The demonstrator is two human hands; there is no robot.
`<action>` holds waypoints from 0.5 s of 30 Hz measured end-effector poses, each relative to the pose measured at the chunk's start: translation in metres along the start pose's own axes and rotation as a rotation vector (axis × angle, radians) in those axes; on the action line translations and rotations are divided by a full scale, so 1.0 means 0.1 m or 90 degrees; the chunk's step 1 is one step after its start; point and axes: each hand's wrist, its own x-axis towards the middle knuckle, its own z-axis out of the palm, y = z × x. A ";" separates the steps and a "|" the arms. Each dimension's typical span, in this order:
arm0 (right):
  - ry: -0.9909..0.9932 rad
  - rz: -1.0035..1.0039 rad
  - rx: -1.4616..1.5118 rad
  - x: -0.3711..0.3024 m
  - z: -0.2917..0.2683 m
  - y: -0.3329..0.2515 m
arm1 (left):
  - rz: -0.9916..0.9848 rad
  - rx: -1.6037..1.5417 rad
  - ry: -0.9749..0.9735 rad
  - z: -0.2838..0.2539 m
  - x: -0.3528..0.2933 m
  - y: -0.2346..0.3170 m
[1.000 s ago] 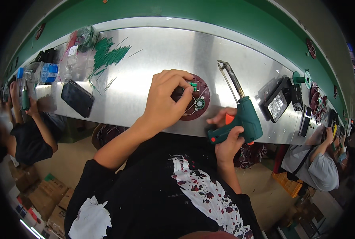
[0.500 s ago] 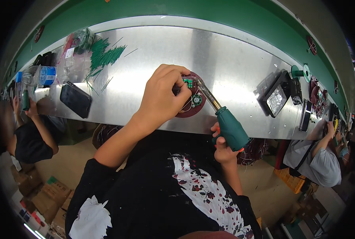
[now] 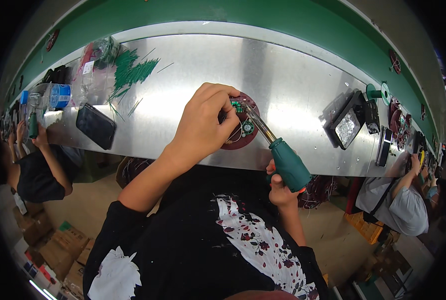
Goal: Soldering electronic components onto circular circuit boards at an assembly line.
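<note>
A round dark-red circuit board [image 3: 251,111] lies on the metal bench, with a green terminal part, a small ring-shaped green part [image 3: 247,127] and thin pale wires on it. My left hand [image 3: 205,119] rests over the board's left side, its fingers curled and index fingertip at the far edge. Something dark shows between thumb and fingers; what they pinch is hidden. My right hand [image 3: 281,187] grips the green handle of a soldering gun [image 3: 290,164] from below. Its metal shaft slants up to the left, the tip at the board beside the green terminal part.
Left on the bench [image 3: 193,55] are a phone [image 3: 95,126], cut green wires [image 3: 133,67], a plastic bag and a bottle [image 3: 53,95]. To the right sit a black tray of silvery material [image 3: 347,125], a green spool [image 3: 378,92] and another phone [image 3: 384,146]. Other people work at both sides.
The soldering gun's tip has shifted slightly left and nearer me, closer to the green terminal part. My left hand keeps its place on the board.
</note>
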 end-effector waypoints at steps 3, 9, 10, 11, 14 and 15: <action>-0.019 -0.017 -0.036 0.03 -0.02 0.03 | -0.011 -0.002 -0.007 -0.01 0.01 0.01; -0.054 -0.031 -0.043 -0.02 -0.06 0.05 | -0.029 0.005 -0.019 -0.02 0.03 0.03; -0.028 -0.009 0.004 -0.03 -0.04 0.02 | -0.028 0.005 -0.019 -0.03 0.03 0.03; -0.002 0.013 0.051 -0.04 -0.02 -0.01 | -0.023 0.009 -0.023 -0.03 0.03 0.03; 0.023 0.036 0.104 -0.03 -0.02 -0.03 | -0.010 0.017 -0.030 -0.04 0.03 0.04; 0.022 0.037 0.111 -0.03 -0.02 -0.03 | -0.021 0.010 -0.035 -0.05 0.04 0.04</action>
